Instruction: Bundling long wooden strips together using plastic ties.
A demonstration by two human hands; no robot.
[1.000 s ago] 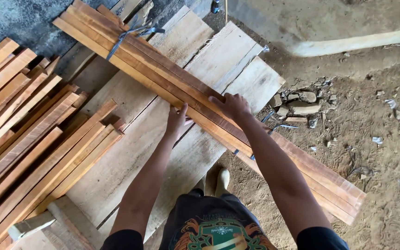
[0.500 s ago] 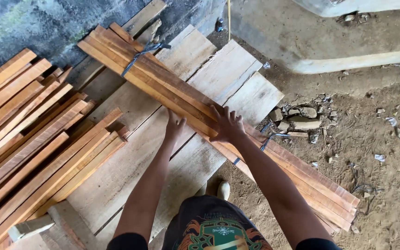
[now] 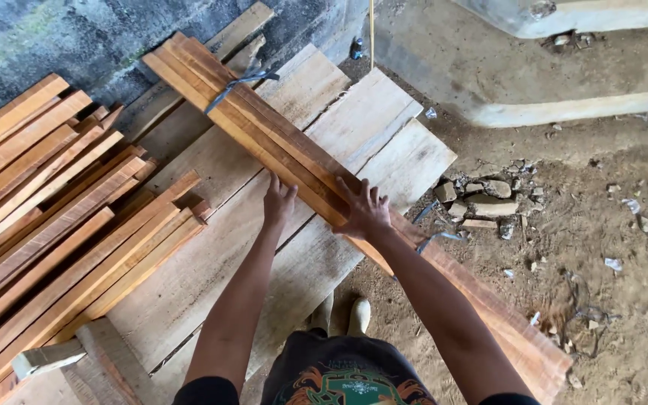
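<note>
Head view, what I logged:

- Bundle of long wooden strips [image 3: 279,142] lay diagonally across the wide pale planks [image 3: 384,120], running from 11 o'clock down to 4 o'clock. Its lower end ran off the planks and out over the dirt floor [image 3: 609,225].
- Right hand [image 3: 365,210] was flat on top of the bundle near centre frame, fingers spread, nothing gripped.
- Left hand [image 3: 279,201] was also unclenched, at 9 o'clock of the right, fingertips on the bundle's near edge and palm over the plank. It gripped nothing either.
- My read of the step: positioning or squaring up the bundle by pressing and sliding, not lifting it.
- A grey strap [image 3: 238,81] bound the bundle near its 11 o'clock end. Another strap [image 3: 436,238] lay loose at 3 o'clock of the right hand. I couldn't tell if it held anything.
- My judgement: any further shove would need even pressure from both palms, since the unsupported 4 o'clock end could tip or fan out.

Surroundings:

- Stack of reddish strips [image 3: 54,217] at 9 o'clock, parallel to the planks.
- Dark stained wall [image 3: 54,37] at 11 o'clock.
- Concrete curb [image 3: 564,109] at 2 o'clock, rubble stones [image 3: 489,191] at 3 o'clock.
- Floor was rough and littered.
</note>
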